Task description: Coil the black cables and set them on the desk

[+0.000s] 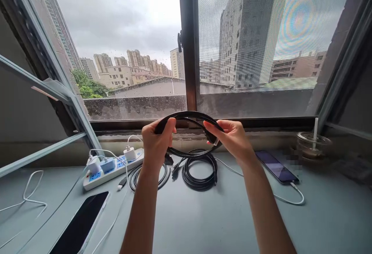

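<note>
Between my two hands a coiled black cable (pixel 190 115) is held up in a loop above the table. My left hand (pixel 158 139) is closed around the left side of the coil, thumb on top. On the right side my right hand (pixel 231 135) pinches the coil between thumb and fingers. A dark connector with a light tip (pixel 211 139) hangs inside the loop by my right fingers. Under the raised loop lies another black cable coil (pixel 200 184), its plug beside it. A further coil (pixel 165 180) lies partly hidden behind my left forearm.
A white power strip (pixel 113 172) with chargers plugged in stands at the left. In front of it lies a phone (pixel 83 223). A second phone (pixel 277 166), attached to a white cable, and a plastic cup with straw (pixel 314 145) are at the right. Windows rise behind the table (pixel 197 223).
</note>
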The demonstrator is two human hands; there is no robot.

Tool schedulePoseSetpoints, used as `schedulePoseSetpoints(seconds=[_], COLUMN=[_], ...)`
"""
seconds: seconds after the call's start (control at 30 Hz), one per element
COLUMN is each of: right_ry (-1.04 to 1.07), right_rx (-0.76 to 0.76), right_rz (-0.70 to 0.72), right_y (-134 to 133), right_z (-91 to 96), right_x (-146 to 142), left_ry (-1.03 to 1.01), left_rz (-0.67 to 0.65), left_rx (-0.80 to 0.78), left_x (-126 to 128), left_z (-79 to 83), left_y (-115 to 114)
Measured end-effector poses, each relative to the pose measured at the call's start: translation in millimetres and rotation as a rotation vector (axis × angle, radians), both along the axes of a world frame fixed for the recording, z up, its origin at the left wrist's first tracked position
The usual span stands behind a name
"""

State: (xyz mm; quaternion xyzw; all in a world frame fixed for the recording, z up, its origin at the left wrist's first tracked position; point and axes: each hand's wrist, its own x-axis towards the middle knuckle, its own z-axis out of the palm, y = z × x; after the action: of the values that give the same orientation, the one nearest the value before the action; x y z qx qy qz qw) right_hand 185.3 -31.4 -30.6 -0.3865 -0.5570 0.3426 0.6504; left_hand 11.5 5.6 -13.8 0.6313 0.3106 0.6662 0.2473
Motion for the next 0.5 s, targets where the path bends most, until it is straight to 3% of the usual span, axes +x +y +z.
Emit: schedulePoseSetpoints(seconds=[0.3, 0.5], right_ry=[0.153, 0.255], right_rx=[-0.178, -0.109], right_rz=[0.361, 0.491], right_y=[-8, -10], right_z=[5.5, 6.4], right_x=[-2, 1], left_ry=[0.014, -0.039], left_rz=[-0.232, -0.380], left_rx=[-0.123, -0.247], left_x=[15, 9], left_z=[-6.7, -4.9], left_y=[5, 5])
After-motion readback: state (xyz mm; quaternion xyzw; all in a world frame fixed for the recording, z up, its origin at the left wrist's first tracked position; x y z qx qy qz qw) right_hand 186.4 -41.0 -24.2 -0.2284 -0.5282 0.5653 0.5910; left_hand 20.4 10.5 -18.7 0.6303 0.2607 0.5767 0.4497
